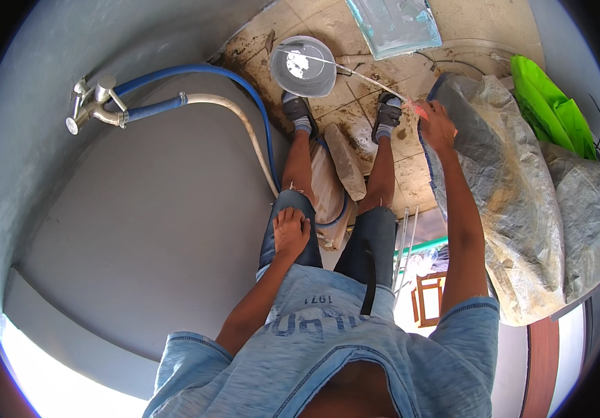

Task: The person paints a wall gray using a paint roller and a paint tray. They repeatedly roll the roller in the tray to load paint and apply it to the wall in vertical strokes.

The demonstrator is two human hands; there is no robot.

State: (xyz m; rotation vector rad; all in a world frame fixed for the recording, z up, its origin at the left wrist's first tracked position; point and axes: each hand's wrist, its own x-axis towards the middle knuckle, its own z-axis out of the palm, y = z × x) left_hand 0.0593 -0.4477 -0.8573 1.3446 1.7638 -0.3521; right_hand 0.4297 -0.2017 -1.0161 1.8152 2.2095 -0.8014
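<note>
My right hand [438, 128] grips the red handle [418, 109] of a thin metal rod [365, 78] coated in pale paint. The rod reaches left and slants into a grey bucket [326, 83], where greyish liquid reflects bright light. Whatever is on the rod's far end cannot be made out in the liquid. My left hand [290, 230] rests on my left thigh, holding nothing. My sandalled feet stand on either side of the tiles in front of the bucket.
A paint-stained tray [433, 36] lies beyond the bucket. Metal pipe valve [104, 107] and blue hose [190, 68] are on the left. A stone block [344, 162] lies between my legs. Grey tarpaulin [514, 198] and a bright green bag [545, 102] sit at right.
</note>
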